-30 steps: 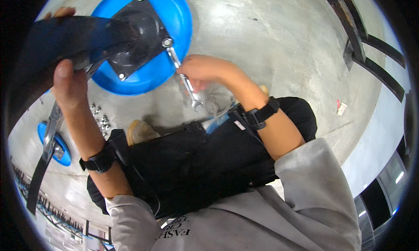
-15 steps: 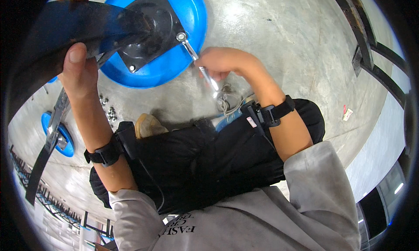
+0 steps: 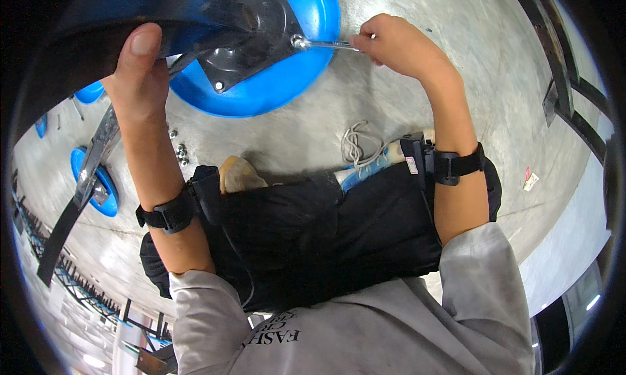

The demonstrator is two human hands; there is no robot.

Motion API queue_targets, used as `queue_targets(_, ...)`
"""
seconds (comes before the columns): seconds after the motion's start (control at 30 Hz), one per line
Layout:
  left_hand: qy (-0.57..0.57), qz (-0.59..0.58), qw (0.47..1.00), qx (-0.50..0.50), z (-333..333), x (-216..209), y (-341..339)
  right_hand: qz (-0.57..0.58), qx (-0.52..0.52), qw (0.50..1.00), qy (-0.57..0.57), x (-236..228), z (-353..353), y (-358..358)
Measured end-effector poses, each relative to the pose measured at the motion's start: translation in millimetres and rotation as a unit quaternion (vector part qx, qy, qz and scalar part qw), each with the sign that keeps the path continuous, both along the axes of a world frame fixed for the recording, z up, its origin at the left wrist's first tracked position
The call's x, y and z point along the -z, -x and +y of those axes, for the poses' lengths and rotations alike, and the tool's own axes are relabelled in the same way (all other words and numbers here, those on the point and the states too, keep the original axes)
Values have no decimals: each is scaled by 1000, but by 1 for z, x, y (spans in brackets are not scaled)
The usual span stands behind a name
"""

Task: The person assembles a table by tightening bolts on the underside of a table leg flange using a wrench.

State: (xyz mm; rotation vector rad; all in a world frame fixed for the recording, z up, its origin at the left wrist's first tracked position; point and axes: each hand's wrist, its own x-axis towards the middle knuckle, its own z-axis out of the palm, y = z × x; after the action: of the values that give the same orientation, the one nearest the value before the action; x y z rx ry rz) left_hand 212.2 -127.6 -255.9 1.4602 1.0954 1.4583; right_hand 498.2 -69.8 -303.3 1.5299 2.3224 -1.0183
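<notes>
Gripping tight, the right hand (image 3: 398,45) is closed around the handle of a thin shiny metal spanner (image 3: 324,44). The spanner's round end sits on a bolt at the corner of a dark grey metal plate (image 3: 251,32). A second ago the spanner hung down away from the plate, with its open end showing. Now it lies flat and points straight out to the side from the bolt, so it looks like the bolt is being turned.

The left hand (image 3: 140,68) has its grip closed on the edge of a wide black band (image 3: 85,29), with the thumb pressed flat on top. It has moved a little lower and closer than before, and seems to be holding the part steady.

Under the plate is a big round blue plastic disc (image 3: 287,81), lying on the grey concrete floor (image 3: 456,88). A few small silver nuts (image 3: 180,153) rest on the floor near the left arm. Another blue disc (image 3: 98,189) lies farther off to the left.
</notes>
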Motion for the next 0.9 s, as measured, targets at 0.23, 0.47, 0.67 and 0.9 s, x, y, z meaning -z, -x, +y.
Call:
queue_targets(0.23, 17, 19, 999, -40, -3, 6, 1, 196, 54, 978, 42, -7, 4, -2)
queue_targets(0.47, 16, 23, 999, -40, -2, 6, 1, 88, 27, 974, 207, -11, -10, 5)
queue_targets(0.67, -11, 4, 1000, -29, 2, 1, -10, -9, -34, 913, 406, -1, -23, 14)
queue_targets(0.9, -12, 11, 999, -33, 4, -2, -14, 72, 22, 886, 457, 1, -30, 25)
